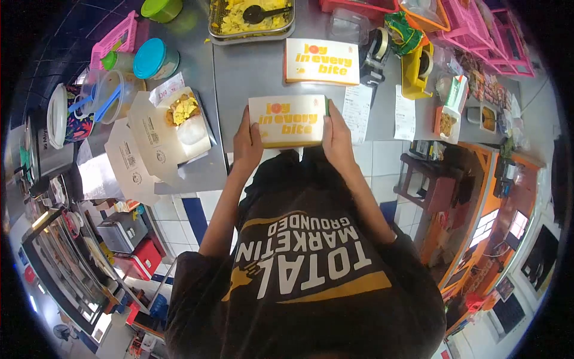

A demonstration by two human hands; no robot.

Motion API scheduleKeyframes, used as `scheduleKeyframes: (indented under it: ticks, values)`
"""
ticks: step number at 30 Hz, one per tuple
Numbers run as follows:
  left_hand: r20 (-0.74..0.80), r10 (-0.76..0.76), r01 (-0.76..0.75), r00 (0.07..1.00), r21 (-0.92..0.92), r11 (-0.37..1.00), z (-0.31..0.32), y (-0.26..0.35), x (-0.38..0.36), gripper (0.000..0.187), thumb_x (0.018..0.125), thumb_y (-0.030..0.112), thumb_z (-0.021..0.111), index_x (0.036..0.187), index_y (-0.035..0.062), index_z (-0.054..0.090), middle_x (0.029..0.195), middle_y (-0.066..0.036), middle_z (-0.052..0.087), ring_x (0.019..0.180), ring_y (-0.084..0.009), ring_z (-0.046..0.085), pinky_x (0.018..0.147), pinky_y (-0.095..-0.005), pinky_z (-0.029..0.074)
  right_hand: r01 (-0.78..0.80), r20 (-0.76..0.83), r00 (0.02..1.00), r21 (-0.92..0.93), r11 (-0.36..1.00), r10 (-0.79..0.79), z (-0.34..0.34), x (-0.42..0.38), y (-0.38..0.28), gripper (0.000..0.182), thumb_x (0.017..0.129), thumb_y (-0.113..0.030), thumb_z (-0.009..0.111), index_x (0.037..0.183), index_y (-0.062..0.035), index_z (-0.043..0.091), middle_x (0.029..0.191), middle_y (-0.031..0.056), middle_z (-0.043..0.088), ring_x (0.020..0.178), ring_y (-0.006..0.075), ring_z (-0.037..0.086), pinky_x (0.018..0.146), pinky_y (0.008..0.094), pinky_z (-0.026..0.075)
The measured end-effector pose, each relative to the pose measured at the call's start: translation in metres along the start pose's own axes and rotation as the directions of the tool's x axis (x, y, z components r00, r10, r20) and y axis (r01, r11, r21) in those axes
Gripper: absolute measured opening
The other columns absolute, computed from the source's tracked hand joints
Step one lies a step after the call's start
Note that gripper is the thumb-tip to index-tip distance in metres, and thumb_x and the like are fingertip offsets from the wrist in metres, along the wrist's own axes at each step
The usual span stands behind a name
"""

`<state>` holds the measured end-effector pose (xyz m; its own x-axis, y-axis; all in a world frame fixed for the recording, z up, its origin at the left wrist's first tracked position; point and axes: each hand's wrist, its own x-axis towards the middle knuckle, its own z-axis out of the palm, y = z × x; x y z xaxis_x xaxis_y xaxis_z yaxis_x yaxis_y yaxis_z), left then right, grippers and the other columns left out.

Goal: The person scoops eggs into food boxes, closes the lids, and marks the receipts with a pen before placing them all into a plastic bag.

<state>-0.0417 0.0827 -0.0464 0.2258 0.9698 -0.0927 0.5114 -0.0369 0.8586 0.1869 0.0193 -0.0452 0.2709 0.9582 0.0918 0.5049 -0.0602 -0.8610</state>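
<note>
Between my two hands is a closed takeaway box (286, 121) with a white lid and yellow lettering, near the counter's front edge. My left hand (247, 140) grips its left side, thumb against the front corner. On the opposite side, my right hand (338, 136) has its fingers wrapped along the edge. A second closed box (321, 62) with the same lettering and orange sides lies just behind. To the left, an open takeaway box (152, 137) shows food topped with yellow pieces (183, 111) and a white rounded mound (191, 131) that looks like rice.
A metal tray (251, 37) of yellow food with a black spoon (267, 13) stands at the back. Paper receipts (405, 113) and a yellow tape dispenser (417, 72) lie at right, near a small open box (447, 119). Lidded tubs (155, 58) crowd the left.
</note>
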Motion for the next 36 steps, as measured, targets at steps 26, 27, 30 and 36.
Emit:
scheduleKeyframes:
  ticks: [26,27,30,36]
  values:
    - [0.196,-0.261,0.300,0.945,-0.212,0.930,-0.046,0.028,0.016,0.036,0.097,0.023,0.057,0.114,-0.0082,0.066,0.090,-0.011,0.072,0.079,-0.0116,0.064,0.073,-0.0280,0.050,-0.398,0.254,0.889,0.019,0.917,0.381,-0.034,0.029,-0.019,0.047,0.093,-0.031,0.043,0.112,0.0075,0.062,0.109,0.0286,0.064,0.105,0.0398,0.061,0.093,0.0399,0.045]
    - [0.191,-0.268,0.308,0.944,-0.224,0.925,-0.046,0.028,0.015,0.036,0.097,0.023,0.058,0.113,-0.0081,0.066,0.090,-0.011,0.072,0.080,-0.0116,0.064,0.073,-0.0278,0.050,-0.479,0.259,0.854,0.052,0.876,0.452,-0.033,0.028,-0.015,0.049,0.093,-0.032,0.044,0.113,0.0081,0.062,0.109,0.0273,0.065,0.105,0.0371,0.061,0.093,0.0389,0.045]
    - [0.180,-0.287,0.321,0.941,-0.207,0.924,-0.046,0.028,0.019,0.034,0.095,0.022,0.060,0.111,-0.0078,0.066,0.088,-0.010,0.070,0.079,-0.0117,0.063,0.073,-0.0272,0.049,-0.592,0.342,0.773,0.087,0.801,0.534,-0.034,0.043,-0.007,0.052,0.092,-0.035,0.046,0.112,0.0103,0.062,0.108,0.0230,0.066,0.102,0.0296,0.061,0.091,0.0360,0.045]
    - [0.202,-0.306,0.340,0.930,-0.163,0.926,-0.047,0.016,0.027,0.030,0.092,0.020,0.063,0.104,-0.0071,0.067,0.085,-0.009,0.069,0.077,-0.0126,0.062,0.072,-0.0271,0.049,-0.653,0.415,0.702,0.048,0.756,0.579,-0.044,0.060,-0.013,0.040,0.092,-0.030,0.053,0.110,0.0029,0.066,0.103,0.0108,0.066,0.095,0.0178,0.059,0.085,0.0314,0.046]
